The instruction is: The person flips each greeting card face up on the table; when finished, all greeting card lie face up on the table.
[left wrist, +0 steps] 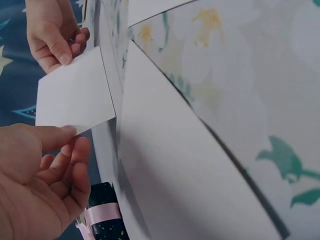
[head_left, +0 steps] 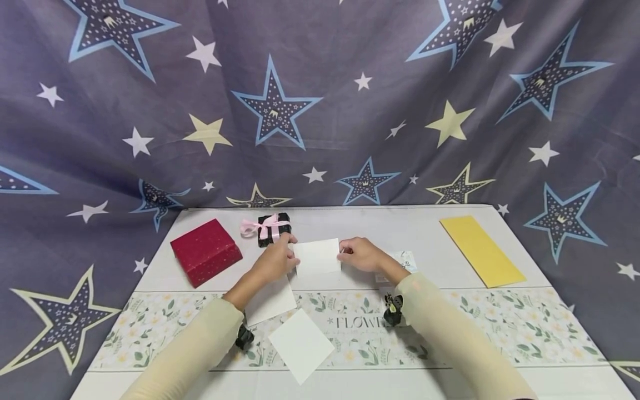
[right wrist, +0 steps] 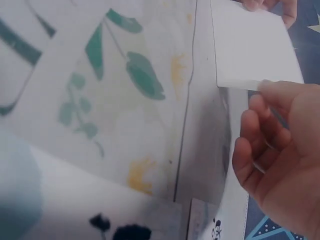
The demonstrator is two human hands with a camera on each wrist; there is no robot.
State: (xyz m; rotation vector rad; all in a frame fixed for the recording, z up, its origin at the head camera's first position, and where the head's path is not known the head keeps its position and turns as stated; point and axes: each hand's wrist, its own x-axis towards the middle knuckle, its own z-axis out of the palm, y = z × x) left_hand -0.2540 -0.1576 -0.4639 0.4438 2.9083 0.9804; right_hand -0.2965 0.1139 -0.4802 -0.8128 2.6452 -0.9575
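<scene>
A blank white card (head_left: 317, 257) is held up between both hands near the far part of the table. My left hand (head_left: 275, 260) pinches its left edge between thumb and fingers. On the opposite edge, my right hand (head_left: 362, 254) pinches it the same way, as the right wrist view also shows at the card's edge (right wrist: 257, 50). Under the left hand lies a larger white sheet (head_left: 272, 303), partly hidden by the forearm. Closer to me rests a white square sheet (head_left: 301, 345), turned cornerwise. A black box with a pink ribbon (head_left: 265, 226) sits just beyond the left hand.
A red box (head_left: 206, 253) stands at the back left. Toward the right lies a yellow rectangular sheet (head_left: 481, 251). A small printed card (head_left: 406, 260) is partly covered by the right forearm. Floral cloth (head_left: 500, 328) crosses the table, and a starry curtain (head_left: 320, 72) hangs behind.
</scene>
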